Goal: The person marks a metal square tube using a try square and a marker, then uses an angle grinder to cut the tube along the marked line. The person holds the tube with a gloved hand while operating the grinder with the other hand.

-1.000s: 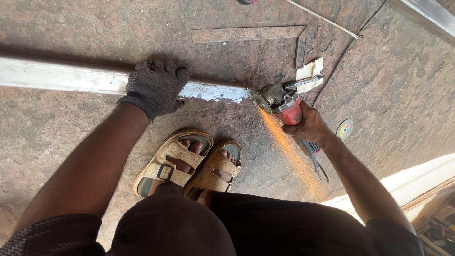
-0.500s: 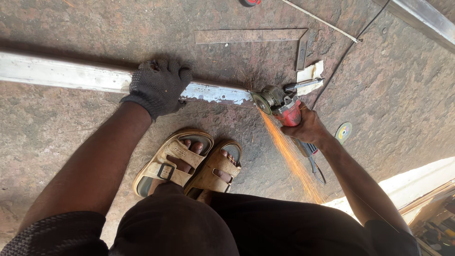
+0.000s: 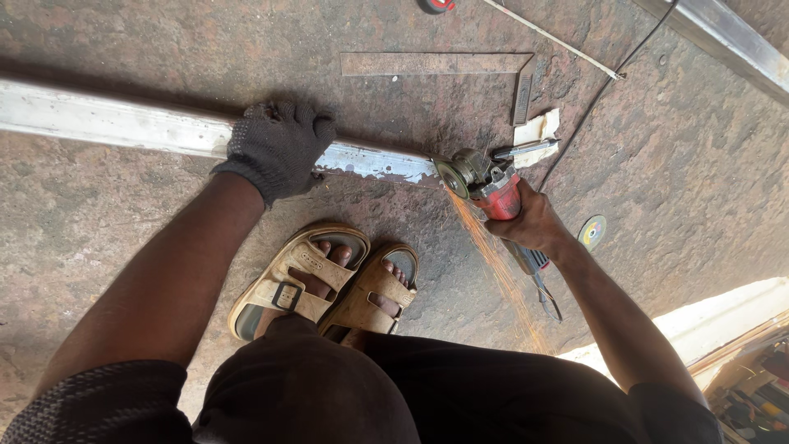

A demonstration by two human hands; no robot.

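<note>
Right now the gloved left hand (image 3: 275, 148), fingers spread, pins the metal bar (image 3: 123, 125) while the right hand (image 3: 530, 222), fingers wrapped tight, drives the angle grinder (image 3: 485, 179) through its end; the cut looks midway and calls for steady pressure.

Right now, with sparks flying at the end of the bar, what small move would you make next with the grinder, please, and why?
Probably keep easing the angle grinder in the right hand further through the metal bar. The disc sits at its end, sparks trail toward the sandals, and the gloved left hand pins it.
</note>
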